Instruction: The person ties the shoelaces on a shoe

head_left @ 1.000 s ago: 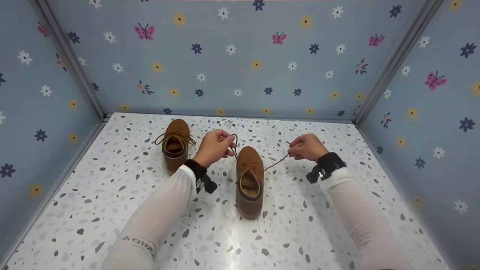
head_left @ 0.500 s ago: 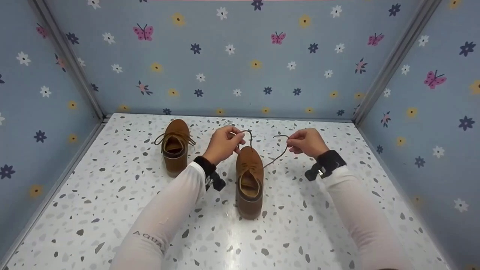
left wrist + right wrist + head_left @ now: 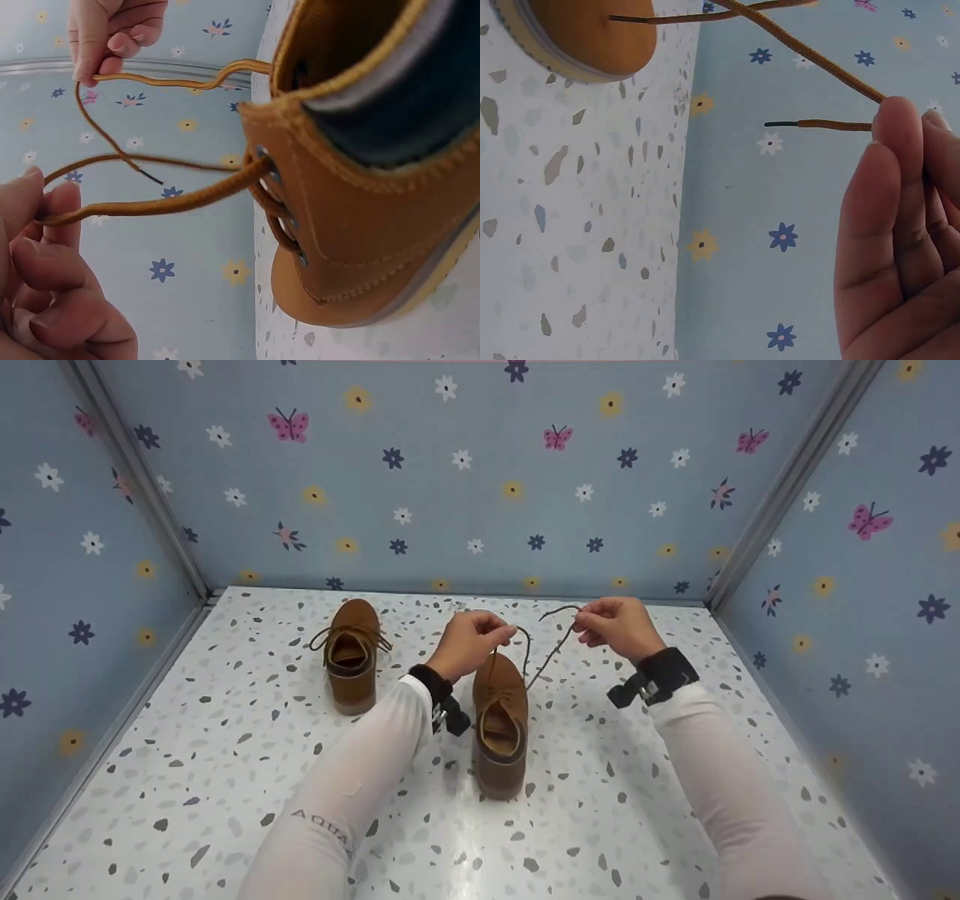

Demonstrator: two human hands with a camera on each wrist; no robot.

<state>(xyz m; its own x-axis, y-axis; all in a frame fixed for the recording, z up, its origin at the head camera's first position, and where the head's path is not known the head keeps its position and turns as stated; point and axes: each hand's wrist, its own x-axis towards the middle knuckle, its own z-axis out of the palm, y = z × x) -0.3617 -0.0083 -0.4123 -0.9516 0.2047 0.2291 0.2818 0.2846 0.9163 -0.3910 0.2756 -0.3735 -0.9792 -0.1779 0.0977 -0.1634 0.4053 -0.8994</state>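
Observation:
A brown lace-up shoe (image 3: 501, 769) stands on the floor, toe pointing away. Over its toe my left hand (image 3: 474, 643) pinches one shoelace (image 3: 165, 204) between thumb and fingers, and the lace bends back from the fingertips towards the shoe. My right hand (image 3: 615, 628), out to the right and farther back, pinches the other shoelace (image 3: 553, 649). That lace's dark-tipped end (image 3: 781, 124) sticks out past the fingertips. The two laces run apart from the eyelets (image 3: 294, 223), with a gap between the hands. The right hand's palm is hidden in the head view.
A second brown shoe (image 3: 352, 682), its lace tied in a bow (image 3: 352, 631), stands to the left. The speckled white floor (image 3: 585, 825) is bounded by blue flower-printed walls (image 3: 480, 510) at the back and both sides.
My left hand has moved right with its lace, from beside the shoe to over the toe. The right hand has risen slightly and away, and more of its lace's end shows.

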